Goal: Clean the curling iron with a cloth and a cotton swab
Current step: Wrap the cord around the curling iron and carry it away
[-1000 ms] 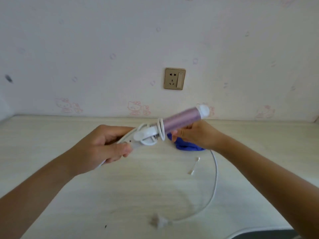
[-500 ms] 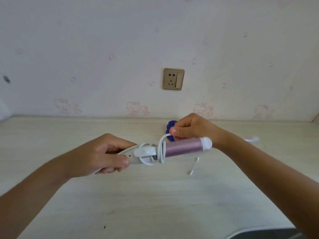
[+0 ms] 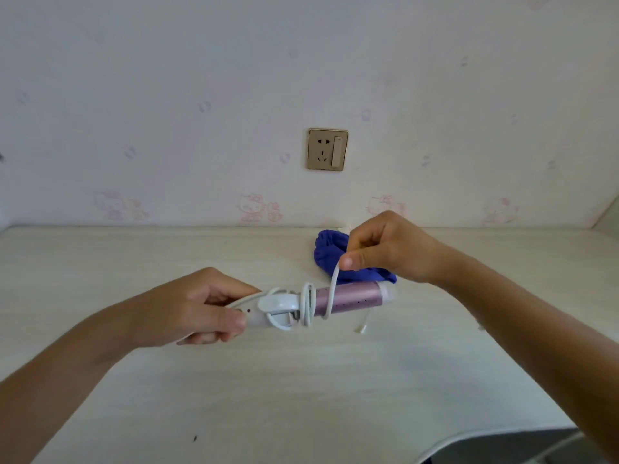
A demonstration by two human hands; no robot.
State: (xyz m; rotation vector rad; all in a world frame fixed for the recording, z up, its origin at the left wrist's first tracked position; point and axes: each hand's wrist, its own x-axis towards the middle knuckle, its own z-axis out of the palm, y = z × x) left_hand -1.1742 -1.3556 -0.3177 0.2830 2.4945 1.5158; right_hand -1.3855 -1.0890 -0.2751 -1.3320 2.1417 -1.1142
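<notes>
My left hand [image 3: 197, 309] grips the white handle of the curling iron [image 3: 351, 298], which is held level above the table with its pink barrel pointing right. The white cord [image 3: 306, 308] is looped several times round the barrel near the handle. My right hand [image 3: 385, 251] pinches the cord above the barrel, just behind it. A crumpled blue cloth [image 3: 326, 254] lies on the table behind the barrel, partly hidden by my right hand. A cotton swab [image 3: 363, 324] lies on the table below the barrel's tip.
The pale wooden table [image 3: 301, 390] runs back to a wall with a socket [image 3: 327, 149]. A dark rounded edge [image 3: 502, 443] shows at the bottom right corner.
The curling iron has come down and turned level. My right hand has moved from under the barrel to above it and carried the cord round the barrel, adding a loop.
</notes>
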